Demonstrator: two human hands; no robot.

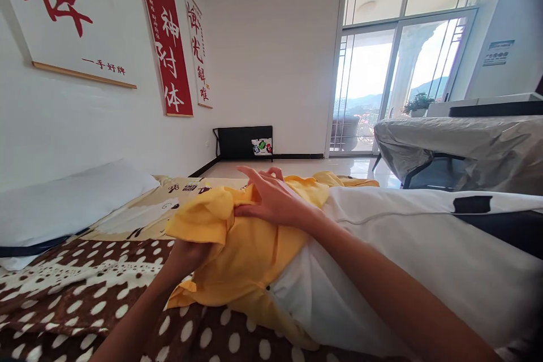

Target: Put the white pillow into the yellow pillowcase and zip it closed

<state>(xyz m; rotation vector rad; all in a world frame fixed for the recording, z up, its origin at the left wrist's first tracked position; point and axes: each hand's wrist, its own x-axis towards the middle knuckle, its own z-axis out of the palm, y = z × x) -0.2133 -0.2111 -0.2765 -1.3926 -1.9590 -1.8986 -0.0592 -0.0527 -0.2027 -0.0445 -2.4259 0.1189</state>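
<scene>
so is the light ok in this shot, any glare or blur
Head view: bright daylight behind the glass sliding door, part of the sky washed out; head view: glare on the glossy floor beside it; head view: right hand fairly sharp; head view: lower right edge dark and soft; head view: red wall scroll leaning, probably wide-angle distortion.

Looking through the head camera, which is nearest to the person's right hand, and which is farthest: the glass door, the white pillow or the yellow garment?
1. Yellow garment: right at the right hand.
2. White pillow: off to the left, on the bed.
3. Glass door: ahead and right, across the room.
</scene>
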